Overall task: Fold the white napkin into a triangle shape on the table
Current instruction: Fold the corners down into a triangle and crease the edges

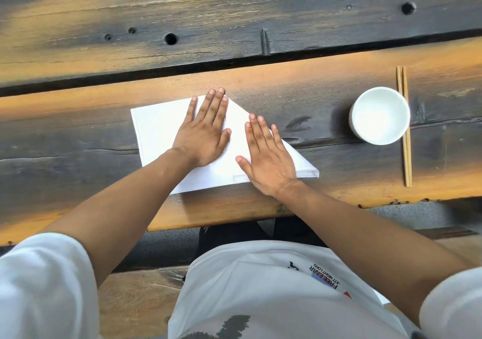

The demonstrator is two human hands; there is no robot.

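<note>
Both flat, spread hands, left hand (pixel 202 130) and right hand (pixel 266 156), press the folded white cloth napkin (pixel 156 127) on the weathered wooden table (pixel 78 135), apparently to set its diagonal crease

Tabletop (pixel 78 119): weathered dark and orange wood planks, with knot holes. On it: white napkin (pixel 159 130), folded, near the front edge at centre; white bowl (pixel 379 115) toward the right edge; wooden chopsticks (pixel 406 140) just beside the bowl, on its right.
</note>
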